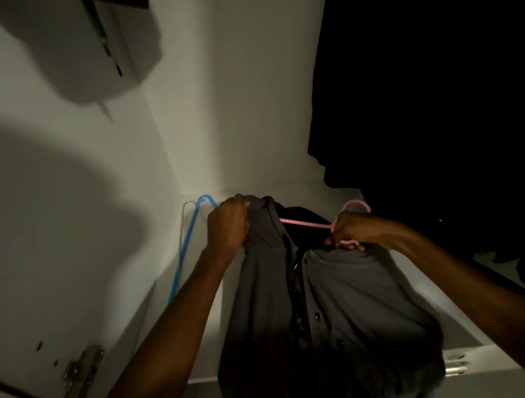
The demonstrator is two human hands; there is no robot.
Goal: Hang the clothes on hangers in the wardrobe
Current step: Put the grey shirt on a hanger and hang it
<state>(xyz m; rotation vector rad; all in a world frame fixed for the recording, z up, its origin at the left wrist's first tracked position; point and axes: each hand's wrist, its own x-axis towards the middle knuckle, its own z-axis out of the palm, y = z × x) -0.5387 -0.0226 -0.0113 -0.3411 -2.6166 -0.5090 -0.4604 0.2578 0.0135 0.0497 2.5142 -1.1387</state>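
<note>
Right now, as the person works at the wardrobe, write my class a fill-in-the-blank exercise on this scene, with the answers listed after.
1. The hanger going into the grey shirt is ____.
2. The left hand grips the shirt's ____.
3. The hanger leaning in the wardrobe's corner is ____.
4. The right hand holds the ____ hanger.

Answers: pink; shoulder; blue; pink

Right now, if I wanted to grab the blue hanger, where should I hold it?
Probably take the blue hanger by its long straight arm, reaching in from the left. It leans against the wardrobe's white side wall, and that arm is bare, with no cloth on it. Both hands are busy to its right: the left hand grips the grey shirt, so coming from the left avoids them.
</note>
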